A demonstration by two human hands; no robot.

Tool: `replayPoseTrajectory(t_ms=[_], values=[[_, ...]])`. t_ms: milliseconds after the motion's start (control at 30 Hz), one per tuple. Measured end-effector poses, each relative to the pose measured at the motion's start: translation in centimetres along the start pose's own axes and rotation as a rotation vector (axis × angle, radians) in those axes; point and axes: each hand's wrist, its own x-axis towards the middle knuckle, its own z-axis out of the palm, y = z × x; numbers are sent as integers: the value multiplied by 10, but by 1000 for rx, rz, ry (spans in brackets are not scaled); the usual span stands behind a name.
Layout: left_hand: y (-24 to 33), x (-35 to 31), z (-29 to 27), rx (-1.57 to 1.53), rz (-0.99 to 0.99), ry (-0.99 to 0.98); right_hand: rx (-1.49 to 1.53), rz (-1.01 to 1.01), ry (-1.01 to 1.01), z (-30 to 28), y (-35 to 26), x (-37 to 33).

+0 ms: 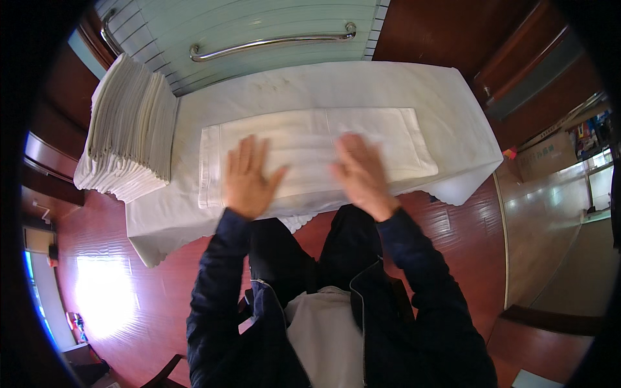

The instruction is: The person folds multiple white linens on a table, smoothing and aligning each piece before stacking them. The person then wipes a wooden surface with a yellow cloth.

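A white cloth (pixel 304 142), folded into a long rectangle with hemmed ends, lies flat across the table in front of me. My left hand (pixel 249 178) is over its left part, palm down with the fingers spread. Over the middle-right part is my right hand (pixel 363 171), blurred by motion, its fingers stretched out and thumb apart. Neither hand grips anything. At the table's left end rises a tall stack of folded white cloths (pixel 129 123), its layered edges facing me.
A white tablecloth (pixel 440 90) covers the table and hangs over its near edge. Behind it, a metal bar (pixel 272 44) runs along a pale green panel. My knees are at the table's near side. The floor (pixel 162 291) is reddish, with bright glare at left.
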Motion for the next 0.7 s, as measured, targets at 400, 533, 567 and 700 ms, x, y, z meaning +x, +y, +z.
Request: replayPoseTrajectory(t_ms=[400,533,567,700], values=[[-64,-34,-26,340,-277,-105,-119,834,564,-64,132,-102],[-21,-1,-12,206,-54,-73,438,1001,682,-63,121,-98],[-2,12,-1,126,5,-50,524,994,634,-64,119,-96],[68,66,50,-151,94,-40,713,1002,541,-57,107,-83]])
